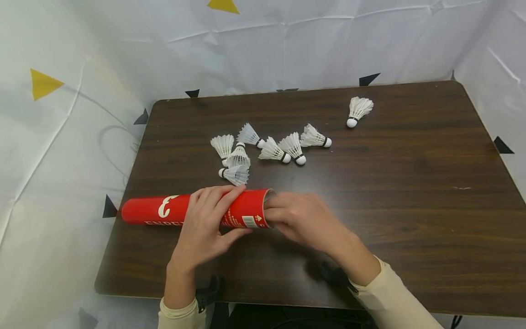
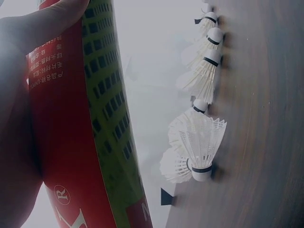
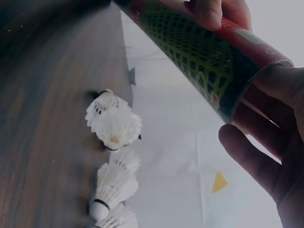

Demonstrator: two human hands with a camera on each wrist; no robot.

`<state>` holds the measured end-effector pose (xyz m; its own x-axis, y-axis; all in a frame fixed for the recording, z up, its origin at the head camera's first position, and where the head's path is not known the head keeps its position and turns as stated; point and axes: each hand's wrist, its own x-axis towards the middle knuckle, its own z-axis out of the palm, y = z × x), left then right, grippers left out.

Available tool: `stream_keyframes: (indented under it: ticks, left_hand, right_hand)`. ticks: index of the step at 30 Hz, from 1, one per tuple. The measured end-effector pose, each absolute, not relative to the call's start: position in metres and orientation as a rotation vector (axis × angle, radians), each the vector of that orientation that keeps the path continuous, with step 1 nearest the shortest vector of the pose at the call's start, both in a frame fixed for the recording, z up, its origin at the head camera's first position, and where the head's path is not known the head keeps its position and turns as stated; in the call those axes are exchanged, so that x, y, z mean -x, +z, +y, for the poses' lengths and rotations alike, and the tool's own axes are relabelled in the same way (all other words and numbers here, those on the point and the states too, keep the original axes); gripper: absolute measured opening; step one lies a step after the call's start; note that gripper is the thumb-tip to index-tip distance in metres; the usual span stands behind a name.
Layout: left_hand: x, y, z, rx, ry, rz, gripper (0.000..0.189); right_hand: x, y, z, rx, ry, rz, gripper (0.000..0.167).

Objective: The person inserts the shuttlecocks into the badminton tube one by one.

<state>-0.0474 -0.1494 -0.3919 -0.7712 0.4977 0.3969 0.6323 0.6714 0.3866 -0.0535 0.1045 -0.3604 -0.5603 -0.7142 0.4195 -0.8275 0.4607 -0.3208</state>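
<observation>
A red shuttlecock tube (image 1: 246, 205) lies sideways near the front of the table, its open end facing right. My left hand (image 1: 209, 224) grips it around the middle, fingers over the top and thumb along the near side. At the mouth, the fingers of my right hand (image 1: 302, 221) reach inside; their tips are hidden, and I cannot tell whether they hold anything. In the right wrist view, one finger (image 3: 249, 154) stays outside the rim. Several white shuttlecocks (image 1: 274, 151) lie scattered just beyond the tube. The left wrist view shows a green patterned panel on the tube (image 2: 107, 95).
A single shuttlecock (image 1: 360, 109) lies apart at the back right of the dark wooden table (image 1: 411, 205). White sheeting (image 1: 287, 50) with yellow and black triangles hangs behind and at the sides. The table's front edge runs close below my forearms.
</observation>
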Motion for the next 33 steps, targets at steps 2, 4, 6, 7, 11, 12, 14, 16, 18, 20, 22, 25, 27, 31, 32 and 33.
stream_keyframes:
  ticks: [2, 4, 6, 7, 11, 12, 14, 16, 18, 20, 22, 25, 27, 31, 32, 33]
  left_hand:
    - [0.047, -0.391, -0.148, 0.908, -0.755, -2.629, 0.087]
    - [0.047, -0.391, -0.147, 0.907, -0.759, -2.628, 0.087]
    - [0.046, -0.391, -0.147, 0.907, -0.760, -2.627, 0.087]
    - [0.046, -0.391, -0.147, 0.908, -0.762, -2.627, 0.087]
    - [0.046, -0.391, -0.147, 0.910, -0.765, -2.625, 0.087]
    - [0.047, -0.391, -0.146, 0.910, -0.764, -2.626, 0.087]
    - [0.047, -0.391, -0.146, 0.909, -0.759, -2.628, 0.087]
    - [0.048, -0.391, -0.146, 0.907, -0.754, -2.629, 0.087]
    - [0.048, -0.390, -0.146, 0.905, -0.749, -2.629, 0.086]
    - [0.049, -0.391, -0.146, 0.905, -0.745, -2.628, 0.086]
    - [0.049, -0.391, -0.146, 0.907, -0.742, -2.625, 0.086]
    - [0.049, -0.391, -0.146, 0.910, -0.734, -2.626, 0.086]
    - [0.049, -0.391, -0.147, 0.909, -0.732, -2.628, 0.086]
    - [0.049, -0.391, -0.147, 0.906, -0.739, -2.634, 0.087]
    - [0.049, -0.391, -0.147, 0.906, -0.743, -2.634, 0.087]
    - [0.048, -0.391, -0.147, 0.905, -0.745, -2.635, 0.087]
  right_hand:
    - [0.055, -0.359, 0.104, -1.336, 0.728, -2.491, 0.018]
    - [0.057, -0.359, 0.102, -1.339, 0.735, -2.505, 0.017]
    - [0.060, -0.360, 0.101, -1.337, 0.750, -2.520, 0.016]
    - [0.061, -0.360, 0.100, -1.333, 0.769, -2.526, 0.016]
    - [0.066, -0.364, 0.097, -1.297, 0.846, -2.519, 0.017]
    - [0.068, -0.365, 0.096, -1.288, 0.857, -2.509, 0.018]
    - [0.070, -0.366, 0.094, -1.277, 0.860, -2.488, 0.018]
    - [0.072, -0.367, 0.093, -1.274, 0.855, -2.475, 0.018]
    - [0.073, -0.367, 0.093, -1.274, 0.851, -2.468, 0.018]
    - [0.074, -0.368, 0.092, -1.277, 0.847, -2.468, 0.017]
    - [0.074, -0.367, 0.092, -1.277, 0.843, -2.466, 0.017]
    - [0.074, -0.368, 0.092, -1.279, 0.846, -2.463, 0.016]
    - [0.074, -0.368, 0.092, -1.280, 0.850, -2.460, 0.016]
    - [0.073, -0.368, 0.093, -1.280, 0.873, -2.449, 0.016]
    - [0.073, -0.367, 0.094, -1.280, 0.881, -2.447, 0.016]
    - [0.072, -0.367, 0.094, -1.282, 0.894, -2.446, 0.016]
